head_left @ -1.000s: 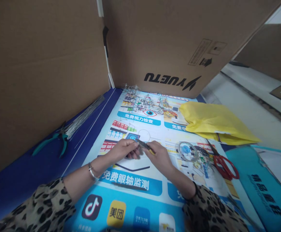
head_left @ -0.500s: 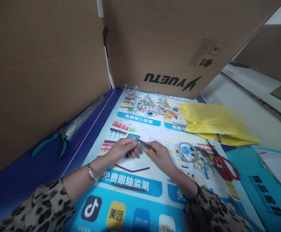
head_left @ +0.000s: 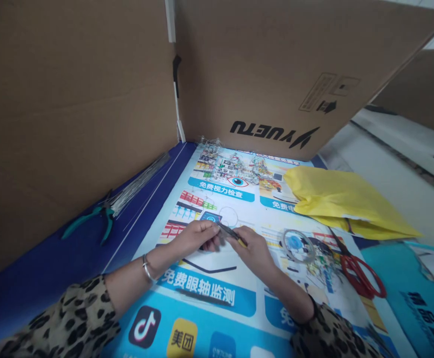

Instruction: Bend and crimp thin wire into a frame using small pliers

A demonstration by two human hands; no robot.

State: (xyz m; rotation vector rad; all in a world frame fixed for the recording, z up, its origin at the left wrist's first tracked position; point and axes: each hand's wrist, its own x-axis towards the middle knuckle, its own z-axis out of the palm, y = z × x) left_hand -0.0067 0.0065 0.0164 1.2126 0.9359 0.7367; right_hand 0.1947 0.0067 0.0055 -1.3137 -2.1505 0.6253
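Note:
My left hand (head_left: 198, 237) is closed in a pinch at the middle of the printed sheet, its fingertips at the tip of a small pair of pliers. What it pinches looks like thin wire, too fine to make out clearly. My right hand (head_left: 253, 247) is closed around the pliers (head_left: 229, 230), which have dark narrow jaws and a bit of yellow on the handle. The jaws point left and meet the left fingertips. A thin wire loop (head_left: 228, 207) shows just beyond both hands.
Cardboard walls (head_left: 261, 74) stand behind and left. Teal-handled pliers (head_left: 105, 214) lie beside a bundle of wires (head_left: 138, 186). Rightward are a wire coil (head_left: 284, 248), red scissors (head_left: 364, 276), a yellow bag (head_left: 351, 199) and a teal folder (head_left: 395, 278). Wire pieces (head_left: 235, 166) lie at the back.
The whole view has shifted, so things appear slightly farther right and lower. Both hands keep nearly the same pose, with the pliers' tip still at the left fingertips.

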